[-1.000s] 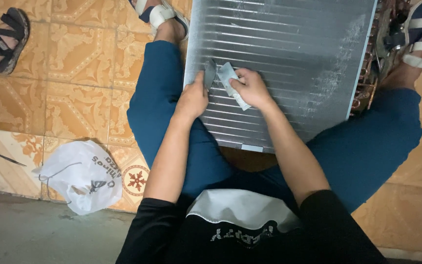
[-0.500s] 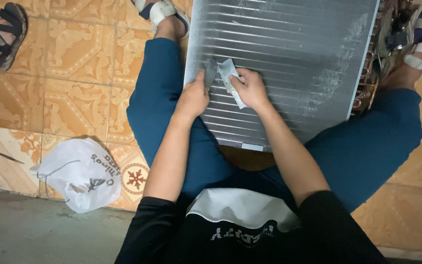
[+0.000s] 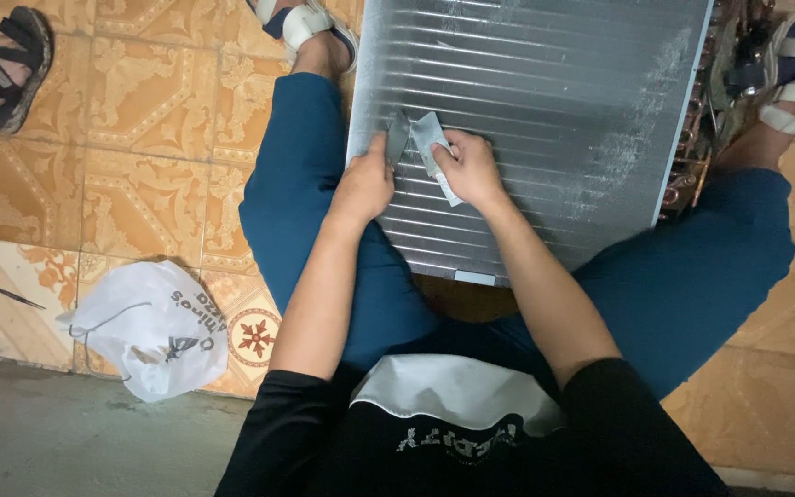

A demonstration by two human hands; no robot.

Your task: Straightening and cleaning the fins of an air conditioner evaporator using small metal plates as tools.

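A large silver finned coil panel (image 3: 554, 101) lies across my knees between my blue trouser legs. My left hand (image 3: 362, 184) rests on the panel's left edge and pinches a small dark grey flat piece (image 3: 397, 138) against the fins. My right hand (image 3: 469, 167) sits just to the right of it and grips a small pale folded sheet (image 3: 432, 140) pressed onto the fins. The two hands almost touch. White dusty smears mark the panel's right side.
A white plastic bag (image 3: 154, 327) lies on the patterned floor tiles at my left. Copper tubing (image 3: 710, 120) lines the panel's right edge. Another person's sandalled foot (image 3: 2, 78) shows at the top left. A thin dark stick (image 3: 13, 294) lies on a tile.
Both hands have shifted slightly up the panel. The dark grey piece now shows in my left fingers beside the pale sheet.
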